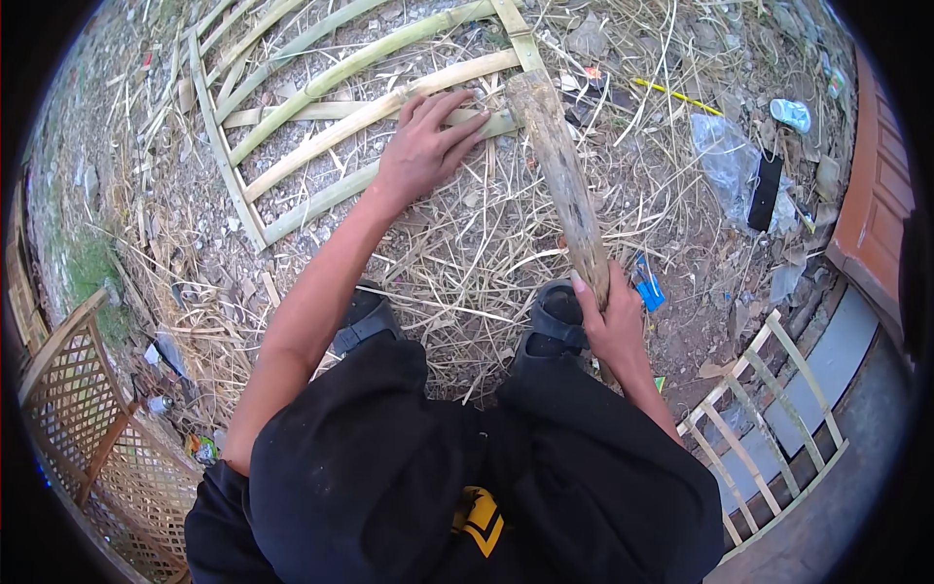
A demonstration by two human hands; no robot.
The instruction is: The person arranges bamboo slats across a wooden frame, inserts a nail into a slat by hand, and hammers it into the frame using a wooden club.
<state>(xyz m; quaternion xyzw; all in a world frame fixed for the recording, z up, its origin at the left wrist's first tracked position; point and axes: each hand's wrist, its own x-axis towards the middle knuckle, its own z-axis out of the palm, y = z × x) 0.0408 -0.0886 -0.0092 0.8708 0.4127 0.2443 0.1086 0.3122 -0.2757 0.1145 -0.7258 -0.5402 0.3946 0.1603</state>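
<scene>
The person's left hand (425,146) presses flat, fingers spread, on a pale split-bamboo lattice frame (292,117), while the right hand (611,316) grips a weathered wooden club (562,180) whose head rests beside those fingers, so a misjudged blow could crush them.

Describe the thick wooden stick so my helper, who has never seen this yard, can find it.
Start at the bamboo slat frame lying on the straw. The wooden stick runs from its near corner to the right hand. It is thick, grey-brown and rough, unlike the pale slats.

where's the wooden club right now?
Head view, centre-right: the wooden club is gripped at its lower end by the right hand, its top resting on the bamboo frame beside the left hand.
</scene>
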